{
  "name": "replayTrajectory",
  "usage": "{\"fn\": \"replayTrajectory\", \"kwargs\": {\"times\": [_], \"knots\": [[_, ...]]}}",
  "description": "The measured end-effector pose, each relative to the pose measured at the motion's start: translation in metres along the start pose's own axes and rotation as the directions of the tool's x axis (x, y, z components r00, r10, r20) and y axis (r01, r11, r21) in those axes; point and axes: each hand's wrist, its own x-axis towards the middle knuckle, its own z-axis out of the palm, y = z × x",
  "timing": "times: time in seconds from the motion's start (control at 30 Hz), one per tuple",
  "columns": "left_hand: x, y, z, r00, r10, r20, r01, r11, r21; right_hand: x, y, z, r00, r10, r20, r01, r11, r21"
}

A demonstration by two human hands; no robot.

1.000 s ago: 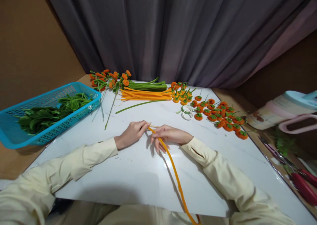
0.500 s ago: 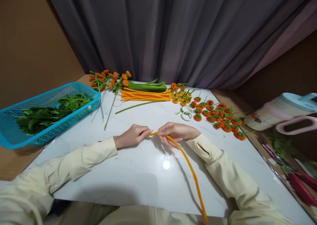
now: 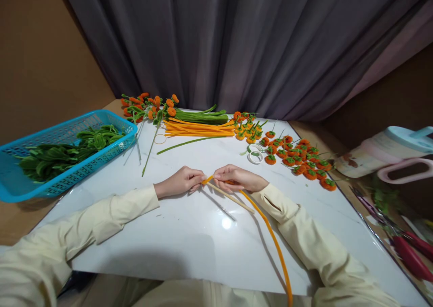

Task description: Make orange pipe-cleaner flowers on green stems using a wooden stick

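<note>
A long orange pipe cleaner (image 3: 270, 232) runs from between my hands down over the table's front edge. My left hand (image 3: 182, 180) is closed at its upper end, fingertips pinching it together with the end of a thin wooden stick (image 3: 233, 197). The stick slants down to the right, above the white tabletop. My right hand (image 3: 238, 178) pinches the pipe cleaner just to the right of the stick's upper end. Whether the pipe cleaner wraps round the stick is hidden by my fingers.
Orange pipe cleaners (image 3: 199, 128) and green ones (image 3: 203, 117) lie behind my hands. Orange pipe-cleaner pumpkins (image 3: 299, 156) and white rings (image 3: 255, 157) are at right. A blue basket (image 3: 67, 180) of green leaves stands left. A tumbler (image 3: 379, 151) and red-handled pliers (image 3: 411, 255) lie far right.
The wooden stick now shows below my hands, where it was not visible before. My hands have drawn slightly closer together, and the pipe cleaner's hanging part has swung right.
</note>
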Motion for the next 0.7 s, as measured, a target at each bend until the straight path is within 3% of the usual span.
{"fn": "replayTrajectory", "kwargs": {"times": [0.2, 0.37, 0.7], "knots": [[0.002, 0.0, 0.002, 0.993, -0.109, 0.039, 0.115, 0.971, -0.211, 0.001, 0.002, 0.003, 0.996, -0.024, -0.081, 0.024, 1.0, -0.01], [0.003, 0.001, 0.002, 0.997, -0.076, -0.012, 0.071, 0.967, -0.244, 0.001, 0.003, 0.005, 0.99, -0.037, -0.137, 0.034, 0.999, -0.028], [0.001, 0.002, 0.007, 0.999, -0.021, -0.034, 0.009, 0.949, -0.317, -0.001, -0.001, 0.015, 0.993, -0.055, -0.104, 0.031, 0.976, -0.216]]}}
